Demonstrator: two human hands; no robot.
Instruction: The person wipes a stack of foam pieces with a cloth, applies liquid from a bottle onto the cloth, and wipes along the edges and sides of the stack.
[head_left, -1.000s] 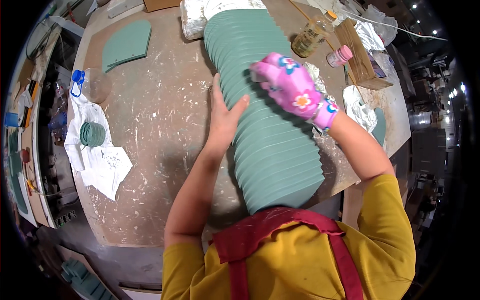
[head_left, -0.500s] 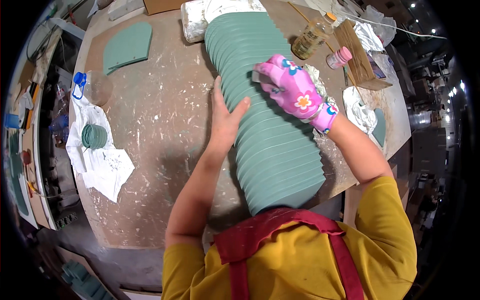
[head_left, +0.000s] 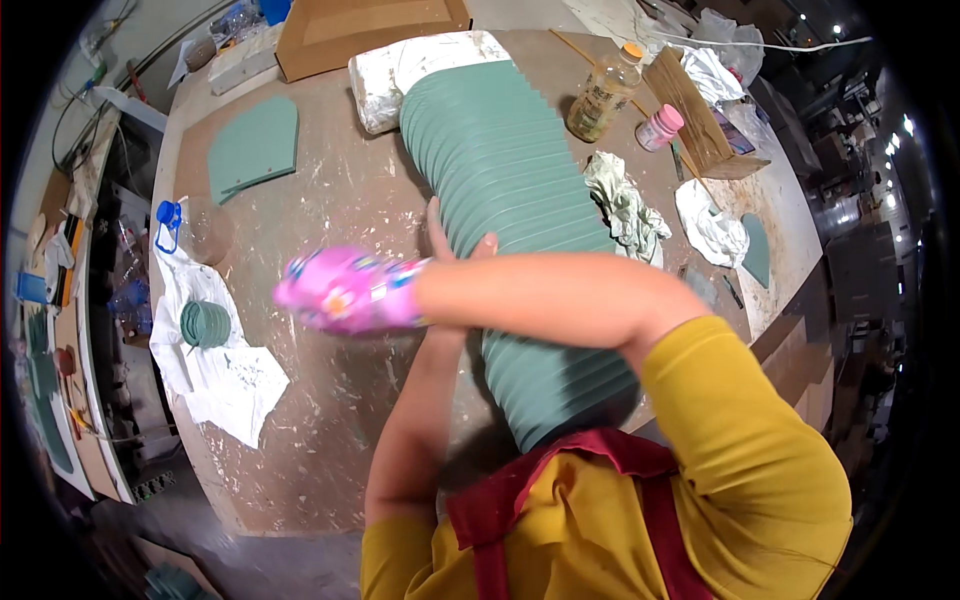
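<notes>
The long row of overlapping green slabs [head_left: 500, 175] lies right of the blurred, gloved right hand [head_left: 342, 290], whose grip I cannot tell, and runs away from the body, while the nearer left hand [head_left: 443, 240], thumb and fingers spread, touches the row's left edge.

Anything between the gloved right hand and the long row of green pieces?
Yes: the left forearm lies between the right hand and the row of green pieces. The left hand is at the row's left edge, partly hidden under the right forearm.
</notes>
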